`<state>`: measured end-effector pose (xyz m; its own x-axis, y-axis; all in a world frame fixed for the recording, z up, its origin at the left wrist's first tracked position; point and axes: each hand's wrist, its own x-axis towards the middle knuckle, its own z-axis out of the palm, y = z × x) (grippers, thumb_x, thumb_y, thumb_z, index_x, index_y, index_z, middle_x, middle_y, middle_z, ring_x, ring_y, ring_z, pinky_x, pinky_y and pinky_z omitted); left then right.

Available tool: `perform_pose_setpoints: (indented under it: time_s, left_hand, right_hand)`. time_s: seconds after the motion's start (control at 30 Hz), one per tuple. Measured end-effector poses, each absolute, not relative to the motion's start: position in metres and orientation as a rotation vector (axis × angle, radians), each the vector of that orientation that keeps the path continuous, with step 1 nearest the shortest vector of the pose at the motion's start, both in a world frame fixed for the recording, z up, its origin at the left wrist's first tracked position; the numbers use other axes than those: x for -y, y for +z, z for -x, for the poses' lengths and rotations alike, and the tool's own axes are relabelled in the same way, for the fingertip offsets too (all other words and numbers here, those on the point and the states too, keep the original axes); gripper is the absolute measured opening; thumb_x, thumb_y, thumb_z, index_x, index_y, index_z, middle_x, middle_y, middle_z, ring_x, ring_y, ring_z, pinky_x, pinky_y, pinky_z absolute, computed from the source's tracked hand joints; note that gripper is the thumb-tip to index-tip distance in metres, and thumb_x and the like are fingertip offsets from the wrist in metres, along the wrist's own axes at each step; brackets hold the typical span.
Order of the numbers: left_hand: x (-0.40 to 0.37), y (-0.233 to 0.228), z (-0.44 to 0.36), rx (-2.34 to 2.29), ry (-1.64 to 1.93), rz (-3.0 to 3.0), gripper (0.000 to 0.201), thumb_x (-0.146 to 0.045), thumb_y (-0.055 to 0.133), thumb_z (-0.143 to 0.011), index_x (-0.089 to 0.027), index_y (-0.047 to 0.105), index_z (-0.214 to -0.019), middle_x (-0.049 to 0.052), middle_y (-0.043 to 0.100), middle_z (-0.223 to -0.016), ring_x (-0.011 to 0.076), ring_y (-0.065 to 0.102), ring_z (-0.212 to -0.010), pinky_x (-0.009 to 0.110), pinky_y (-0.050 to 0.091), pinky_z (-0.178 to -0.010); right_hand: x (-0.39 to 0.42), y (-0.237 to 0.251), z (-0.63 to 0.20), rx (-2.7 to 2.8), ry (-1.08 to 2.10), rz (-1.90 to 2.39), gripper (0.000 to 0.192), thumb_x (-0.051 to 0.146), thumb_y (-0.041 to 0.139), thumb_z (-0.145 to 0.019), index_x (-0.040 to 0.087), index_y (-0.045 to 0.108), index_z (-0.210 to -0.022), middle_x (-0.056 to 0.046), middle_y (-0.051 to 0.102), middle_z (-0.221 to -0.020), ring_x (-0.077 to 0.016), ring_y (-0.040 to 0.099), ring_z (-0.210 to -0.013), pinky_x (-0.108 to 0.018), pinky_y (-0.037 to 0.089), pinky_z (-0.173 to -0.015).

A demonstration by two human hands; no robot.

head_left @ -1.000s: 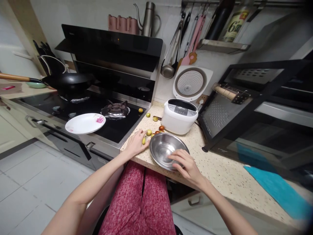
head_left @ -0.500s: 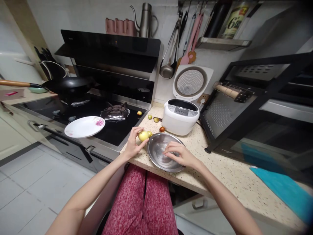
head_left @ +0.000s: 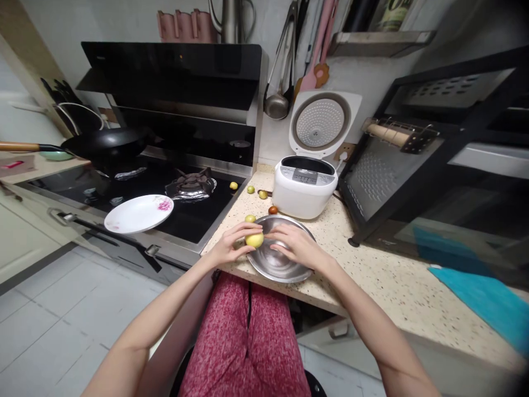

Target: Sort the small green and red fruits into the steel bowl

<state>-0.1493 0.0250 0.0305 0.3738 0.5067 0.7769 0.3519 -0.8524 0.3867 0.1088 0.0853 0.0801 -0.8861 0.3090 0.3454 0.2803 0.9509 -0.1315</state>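
Kitchen, speckled beige stone bench (head_left: 372, 298) running beside a black glass stove (head_left: 157, 187). A round, shiny steel bowl (head_left: 281, 264) is sitting at the bench's front edge, overhanging it slightly; nothing is showing on the visible part of its inside.

The left hand (head_left: 229, 248) is pinching a smooth, round yellow-green fruit (head_left: 254, 240) between thumb and fingertips, holding it right at the bowl's left rim. The right hand (head_left: 295, 245) is reaching across over the bowl, fingers loosely curled, its fingertips just beside the fruit; contact cannot be confirmed.

Loose small fruits on the bench: a green one (head_left: 250, 218) just behind the bowl rim, a reddish-brown one (head_left: 273, 210) near the cooker, two more (head_left: 256, 192) further back, and one (head_left: 233, 186) lying on the stove edge.

A white plastic rice cooker (head_left: 303, 193) is standing behind the bowl with its lid hinged up, the perforated inner lid showing. A white round plate (head_left: 138, 214) with a pink flower print is resting on the stove's front; a black wok (head_left: 105, 143) with a wooden handle is sitting on the far burner. A teal cloth (head_left: 487, 300) is lying on the bench at right.

Versus half a second ago: the fruit is now lower and closer to the bowl, and the right hand has shifted from inside the bowl toward the fruit.
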Motion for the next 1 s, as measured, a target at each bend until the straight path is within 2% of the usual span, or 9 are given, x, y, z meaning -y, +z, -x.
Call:
perform_pose_setpoints:
  time_s: [0.17, 0.3, 0.7, 1.0]
  left_hand:
    - [-0.025, 0.032, 0.149, -0.759, 1.410, -2.481, 0.042, -0.028, 0.064, -0.100, -0.024, 0.063, -0.142, 0.015, 0.068, -0.136, 0.0278, 0.064, -0.129, 0.049, 0.054, -0.110]
    - [-0.024, 0.031, 0.150, -0.759, 1.331, -2.488, 0.035, -0.024, 0.056, -0.104, -0.025, 0.068, -0.137, 0.013, 0.069, -0.135, 0.0255, 0.068, -0.123, 0.044, 0.057, -0.105]
    - [-0.022, 0.032, 0.153, -0.759, 1.223, -2.588, 0.036, -0.024, 0.051, -0.104, -0.024, 0.069, -0.135, 0.013, 0.071, -0.133, 0.0255, 0.069, -0.121, 0.045, 0.057, -0.104]
    - [-0.022, 0.031, 0.153, -0.760, 1.232, -2.618, 0.033, -0.023, 0.050, -0.104, -0.022, 0.071, -0.130, 0.013, 0.073, -0.128, 0.0249, 0.069, -0.117, 0.045, 0.057, -0.102]
  right_hand:
    - [-0.086, 0.076, -0.111, 2.776, 0.188, 0.415, 0.033, 0.031, 0.058, -0.103, 0.020, 0.068, -0.133, -0.012, 0.071, -0.133, -0.0284, 0.068, -0.120, -0.048, 0.056, -0.104]
    - [-0.087, 0.073, -0.109, 2.802, 0.240, 0.397, 0.034, 0.029, 0.061, -0.102, 0.018, 0.069, -0.134, -0.012, 0.069, -0.140, -0.0292, 0.066, -0.128, -0.049, 0.053, -0.109]
    - [-0.091, 0.073, -0.112, 2.792, 0.402, 0.430, 0.032, 0.025, 0.060, -0.102, 0.026, 0.072, -0.132, -0.006, 0.072, -0.136, -0.0248, 0.068, -0.127, -0.043, 0.053, -0.110]
    - [-0.096, 0.072, -0.113, 2.776, 0.464, 0.446, 0.032, 0.022, 0.061, -0.101, 0.025, 0.072, -0.131, -0.006, 0.075, -0.131, -0.0244, 0.070, -0.122, -0.042, 0.053, -0.107]
